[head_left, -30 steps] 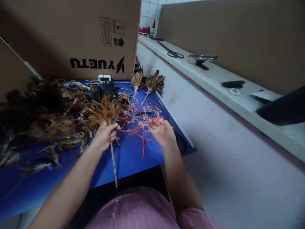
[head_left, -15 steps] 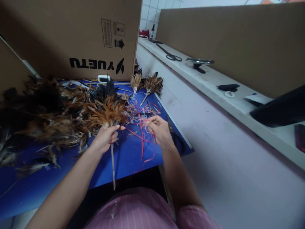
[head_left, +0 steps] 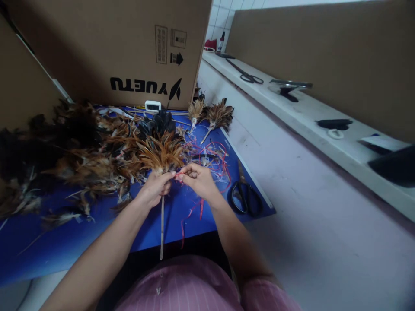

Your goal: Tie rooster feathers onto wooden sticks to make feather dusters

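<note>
My left hand [head_left: 154, 189] is closed round a thin stick [head_left: 161, 231] just under a tuft of brown feathers [head_left: 161, 154]; the stick hangs down toward my lap. My right hand [head_left: 198, 180] is closed in a pinch on a red string [head_left: 191, 212] and meets the left hand at the base of the tuft. The string's loose ends dangle below my right wrist. Both hands hover over a blue mat [head_left: 97, 224].
A big heap of brown and black feathers [head_left: 61, 151] covers the mat's left half. Loose red strings [head_left: 215, 157] and black scissors [head_left: 244, 196] lie to the right. A cardboard box [head_left: 106, 47] stands behind. Another pair of scissors [head_left: 248, 77] and small tools rest on the white ledge [head_left: 311, 121].
My right hand has lifted a red string from the pile and moved left to join the left hand at the feather tuft. The scissors on the mat are now uncovered.
</note>
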Motion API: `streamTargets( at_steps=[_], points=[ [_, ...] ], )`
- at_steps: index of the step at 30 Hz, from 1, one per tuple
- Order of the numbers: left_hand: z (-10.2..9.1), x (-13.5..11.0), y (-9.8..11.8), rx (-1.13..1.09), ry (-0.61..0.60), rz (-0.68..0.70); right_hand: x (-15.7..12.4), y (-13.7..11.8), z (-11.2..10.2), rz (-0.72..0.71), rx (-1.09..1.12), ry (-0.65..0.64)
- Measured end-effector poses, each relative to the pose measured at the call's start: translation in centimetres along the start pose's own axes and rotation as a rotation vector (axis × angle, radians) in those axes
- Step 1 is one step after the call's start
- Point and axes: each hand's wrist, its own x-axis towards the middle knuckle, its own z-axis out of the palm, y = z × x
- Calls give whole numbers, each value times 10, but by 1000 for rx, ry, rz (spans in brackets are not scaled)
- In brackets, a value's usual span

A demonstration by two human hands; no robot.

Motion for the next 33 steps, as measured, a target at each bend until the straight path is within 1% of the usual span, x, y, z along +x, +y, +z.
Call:
streamTargets(
  at_steps=[4, 7, 10, 13, 16, 18, 20, 22, 24, 26, 28, 33],
  points=[
    [-2, 1, 0, -8, -8, 2, 0, 4, -2, -5, -24, -32],
    [-3, 2, -1, -13, 14, 10, -1, 8, -5, -66, -129, -36],
    [-3, 3, -2, 4, 37, 10, -1, 8, -7, -133, -243, 9],
    [-2, 4, -2, 4, 36, 8, -4, 3, -7, -199, -307, 65],
    [-2, 3, -1, -13, 71, 3, -12, -4, -3, -349, -405, 250],
    [-2, 3, 0, -20, 88, 1, -19, -6, 1, -448, -484, 331],
    [-1, 2, 0, -20, 73, -3, -25, -5, 6, -489, -580, 327],
    [-1, 2, 0, -21, 56, -6, -29, -2, 11, -473, -688, 309],
    [0, 2, 0, -25, 57, -8, -29, 3, 15, -440, -740, 304],
    [0, 2, 0, -27, 61, -10, -26, 6, 16, -418, -711, 275],
    [0, 2, 0, -28, 59, -10, -23, 7, 16, -407, -633, 250],
    [0, 2, 1, -29, 56, -3, -19, 7, 10, -405, -476, 269]
  ],
)
